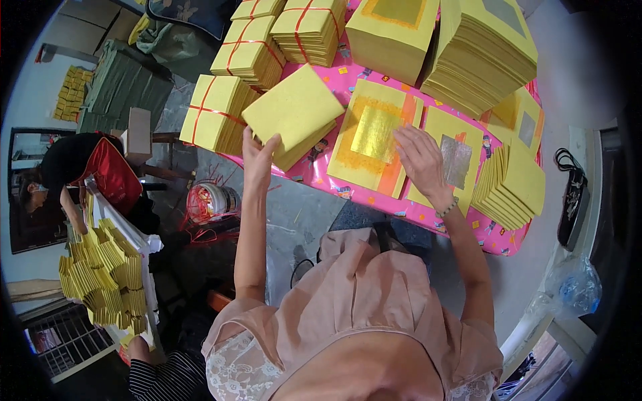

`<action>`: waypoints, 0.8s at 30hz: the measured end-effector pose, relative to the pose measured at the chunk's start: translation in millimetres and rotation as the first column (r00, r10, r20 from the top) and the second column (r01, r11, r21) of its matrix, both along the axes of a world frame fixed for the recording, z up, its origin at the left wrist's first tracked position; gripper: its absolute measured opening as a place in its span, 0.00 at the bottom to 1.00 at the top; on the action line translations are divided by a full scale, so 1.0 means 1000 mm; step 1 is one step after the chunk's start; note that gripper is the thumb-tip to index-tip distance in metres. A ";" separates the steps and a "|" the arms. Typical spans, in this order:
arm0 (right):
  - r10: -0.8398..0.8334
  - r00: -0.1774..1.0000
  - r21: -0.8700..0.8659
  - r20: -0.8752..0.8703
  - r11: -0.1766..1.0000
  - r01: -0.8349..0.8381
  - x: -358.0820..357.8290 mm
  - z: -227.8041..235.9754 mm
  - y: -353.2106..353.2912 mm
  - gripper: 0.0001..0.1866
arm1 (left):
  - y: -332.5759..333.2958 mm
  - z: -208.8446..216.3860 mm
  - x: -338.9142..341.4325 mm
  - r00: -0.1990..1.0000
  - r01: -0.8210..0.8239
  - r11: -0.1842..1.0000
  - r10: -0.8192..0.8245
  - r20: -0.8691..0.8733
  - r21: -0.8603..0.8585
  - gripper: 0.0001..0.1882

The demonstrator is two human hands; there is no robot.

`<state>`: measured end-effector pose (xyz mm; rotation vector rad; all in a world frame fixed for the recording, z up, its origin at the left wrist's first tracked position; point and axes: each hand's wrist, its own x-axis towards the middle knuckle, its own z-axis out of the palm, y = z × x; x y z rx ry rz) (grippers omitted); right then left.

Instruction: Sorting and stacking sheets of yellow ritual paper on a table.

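Note:
My left hand (259, 152) grips the near-left corner of a folded yellow paper packet (294, 107), tilted over a low pile of yellow paper. The thumb lies on top; the fingers go partly underneath. My right hand (421, 160) has its fingers stretched out at the right edge of a yellow sheet with a gold foil square (374, 136) and orange markings. Under that hand and to its right lies a yellow sheet with a silver foil square (457, 164). Several folded yellow papers (505, 190) lean in a fanned row at the table's right end.
Yellow bundles tied with red string (217, 110) and tall paper stacks (478, 57) line the far side of the pink-covered table (364, 194). A bucket of red string (212, 202) stands on the floor. At left, a person in a red apron (115, 175) bends beside heaped yellow packets (103, 271).

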<state>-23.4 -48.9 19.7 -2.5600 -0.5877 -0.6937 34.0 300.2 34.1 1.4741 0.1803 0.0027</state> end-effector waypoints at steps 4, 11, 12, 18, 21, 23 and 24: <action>0.019 0.998 -0.005 -0.056 1.000 -0.019 -0.007 -0.007 0.001 0.17 | 0.017 -0.030 -0.015 0.995 -0.092 0.996 0.092 -0.028 0.000 0.35; 0.024 0.987 0.002 -0.156 1.000 -0.024 -0.015 -0.011 -0.003 0.17 | 0.015 -0.053 -0.013 0.983 -0.167 0.984 0.171 -0.065 0.056 0.33; 0.025 0.987 0.001 -0.159 1.000 -0.026 -0.016 -0.011 -0.003 0.17 | 0.015 -0.054 -0.012 0.983 -0.168 0.984 0.172 -0.058 0.063 0.33; 0.024 0.986 0.002 -0.162 1.000 -0.024 -0.020 -0.015 -0.004 0.18 | 0.011 -0.052 -0.014 0.974 -0.202 0.977 0.208 -0.087 0.069 0.35; 0.018 0.982 0.004 -0.188 1.000 -0.018 -0.020 -0.013 -0.004 0.17 | 0.006 -0.049 -0.017 0.971 -0.220 0.972 0.226 -0.076 0.080 0.37; 0.022 0.983 -0.005 -0.181 1.000 -0.023 -0.020 -0.012 -0.004 0.16 | 0.004 -0.047 -0.018 0.968 -0.234 0.967 0.241 -0.066 0.105 0.38; 0.023 0.983 -0.004 -0.183 1.000 -0.024 -0.021 -0.011 -0.004 0.16 | 0.005 -0.047 -0.017 0.974 -0.220 0.949 0.224 0.006 0.226 0.40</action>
